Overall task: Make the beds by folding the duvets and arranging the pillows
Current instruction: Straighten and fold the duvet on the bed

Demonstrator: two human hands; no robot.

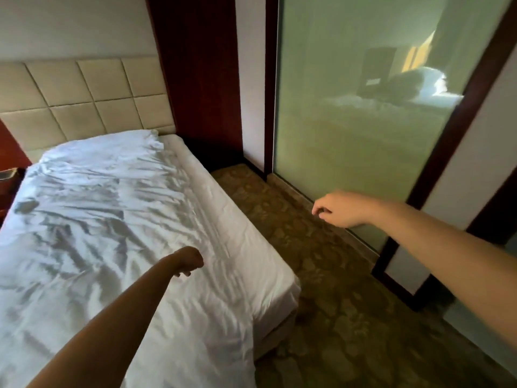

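A single bed (279,278) fills the left half of the view, covered by a wrinkled white duvet (106,219) spread flat up to the beige padded headboard (84,99). No pillow shows on the bed. My left hand (190,260) hangs over the duvet near the bed's right side, fingers curled downward, holding nothing. My right hand (338,208) is stretched out over the carpet to the right of the bed, fingers loosely curled and empty.
Patterned brown carpet (321,275) runs along the bed's right side. A frosted glass panel (363,93) in a dark wooden frame stands at the right. A dark wooden column (201,65) rises beside the headboard. A nightstand (8,177) edge shows at far left.
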